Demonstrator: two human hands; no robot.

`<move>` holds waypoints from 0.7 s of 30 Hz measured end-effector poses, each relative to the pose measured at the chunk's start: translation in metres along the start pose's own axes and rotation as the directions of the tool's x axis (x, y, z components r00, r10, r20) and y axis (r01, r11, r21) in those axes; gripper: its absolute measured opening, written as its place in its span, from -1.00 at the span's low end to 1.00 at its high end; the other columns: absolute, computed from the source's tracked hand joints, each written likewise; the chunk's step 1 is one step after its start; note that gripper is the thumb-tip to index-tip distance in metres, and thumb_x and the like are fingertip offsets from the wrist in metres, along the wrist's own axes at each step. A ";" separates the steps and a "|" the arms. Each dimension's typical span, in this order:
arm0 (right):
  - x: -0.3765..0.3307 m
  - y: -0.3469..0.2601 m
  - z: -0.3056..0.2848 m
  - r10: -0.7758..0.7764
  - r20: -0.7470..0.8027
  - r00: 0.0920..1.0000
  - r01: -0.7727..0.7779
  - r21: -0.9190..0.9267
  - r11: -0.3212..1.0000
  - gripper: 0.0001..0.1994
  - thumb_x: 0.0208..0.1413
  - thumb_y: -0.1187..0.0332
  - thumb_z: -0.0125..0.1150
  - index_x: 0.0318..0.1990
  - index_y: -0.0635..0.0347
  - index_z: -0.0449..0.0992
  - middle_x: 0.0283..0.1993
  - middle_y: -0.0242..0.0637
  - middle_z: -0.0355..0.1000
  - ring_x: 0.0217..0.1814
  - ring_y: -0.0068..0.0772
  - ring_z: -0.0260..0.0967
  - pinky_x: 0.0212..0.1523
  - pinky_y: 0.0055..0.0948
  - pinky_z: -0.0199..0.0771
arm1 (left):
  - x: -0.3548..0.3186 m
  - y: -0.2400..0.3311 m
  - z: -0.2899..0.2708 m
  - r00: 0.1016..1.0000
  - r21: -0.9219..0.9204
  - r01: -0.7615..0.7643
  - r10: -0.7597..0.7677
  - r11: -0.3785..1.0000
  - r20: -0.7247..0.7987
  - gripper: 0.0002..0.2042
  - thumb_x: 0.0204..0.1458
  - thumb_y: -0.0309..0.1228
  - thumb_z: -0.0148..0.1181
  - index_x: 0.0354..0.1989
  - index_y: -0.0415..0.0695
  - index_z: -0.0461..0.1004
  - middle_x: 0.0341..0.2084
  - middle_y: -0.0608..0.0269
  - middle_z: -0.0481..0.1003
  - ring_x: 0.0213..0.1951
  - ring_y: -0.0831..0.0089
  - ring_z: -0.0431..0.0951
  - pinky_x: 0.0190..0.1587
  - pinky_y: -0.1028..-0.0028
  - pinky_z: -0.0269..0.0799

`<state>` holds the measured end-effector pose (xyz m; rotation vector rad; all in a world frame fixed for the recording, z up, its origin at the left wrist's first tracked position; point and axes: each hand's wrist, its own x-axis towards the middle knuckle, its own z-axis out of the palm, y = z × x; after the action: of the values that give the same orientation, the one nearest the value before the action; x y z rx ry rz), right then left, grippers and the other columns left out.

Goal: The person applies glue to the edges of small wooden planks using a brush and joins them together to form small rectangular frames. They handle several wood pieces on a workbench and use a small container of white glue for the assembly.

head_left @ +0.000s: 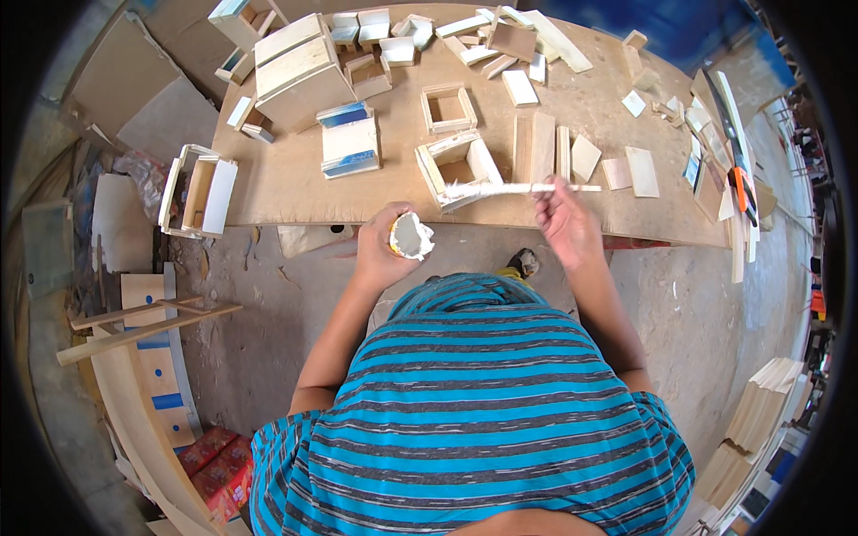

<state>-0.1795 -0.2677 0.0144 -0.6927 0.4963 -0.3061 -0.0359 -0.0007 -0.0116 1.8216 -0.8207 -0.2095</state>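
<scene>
- Left hand clenched round a small pot of pale paste; pot tilted, open mouth facing right; held off the counter edge, over the floor, just in front of the striped shirt.
- Right hand pinches a thin stick w/ fingertips; stick runs approx level, pointing left; its left end is smeared white and touches the front wall of a small open wooden box.
- That box sits near the counter's front edge, tilted a bit, no lid; one side looks coated white.
- 2nd open box frame behind it, apart; empty inside.
- Right of the box: several flat wood slats side by side, then smaller square pieces further right.
- Left of the box: a stack of white boards w/ blue edges; behind that a bigger plain wooden block; more small boxes and offcuts along the back edge.
- Counter is a bare plywood sheet; a white-sided box hangs off its left end.
- Far right edge: long strips and a tool w/ orange handle; can't tell what kind.
- Floor is grey concrete; planks and a board w/ blue dots lower left; red packet near the shirt; stacked thin boards lower right.
</scene>
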 end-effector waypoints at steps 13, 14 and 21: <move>0.019 0.003 -0.021 -0.205 -0.127 0.970 0.192 -0.113 0.975 -0.79 0.23 0.33 0.18 -0.03 0.14 0.46 -0.16 -0.33 0.51 -0.24 -0.53 0.43 -0.29 -0.57 0.41 | 0.017 0.005 0.005 0.994 -0.141 -0.100 0.103 0.985 0.017 -0.52 -0.29 -0.55 0.41 -0.12 -0.16 0.39 -0.04 0.10 0.54 -0.01 0.32 0.56 0.04 0.41 0.44; 0.019 0.005 -0.024 -0.208 -0.112 0.972 0.196 -0.112 0.974 -0.79 0.23 0.33 0.18 -0.03 0.14 0.46 -0.16 -0.34 0.50 -0.24 -0.53 0.43 -0.29 -0.58 0.41 | 0.017 0.004 0.006 0.994 -0.148 -0.100 0.105 0.984 0.024 -0.51 -0.29 -0.55 0.41 -0.11 -0.16 0.38 -0.03 0.10 0.54 0.00 0.31 0.55 0.05 0.40 0.44; 0.013 0.024 -0.043 -0.231 -0.041 0.972 0.225 -0.112 0.968 -0.79 0.24 0.35 0.17 0.00 0.12 0.44 -0.17 -0.40 0.46 -0.24 -0.55 0.44 -0.30 -0.59 0.40 | 0.020 0.005 0.008 0.995 -0.179 -0.086 0.094 0.980 0.038 -0.51 -0.27 -0.54 0.41 -0.09 -0.15 0.38 -0.01 0.08 0.53 0.01 0.30 0.55 0.07 0.39 0.43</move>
<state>-0.1893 -0.2782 -0.0347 -0.8500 0.4875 -0.5185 -0.0276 -0.0201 -0.0060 1.6149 -0.8868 -0.2591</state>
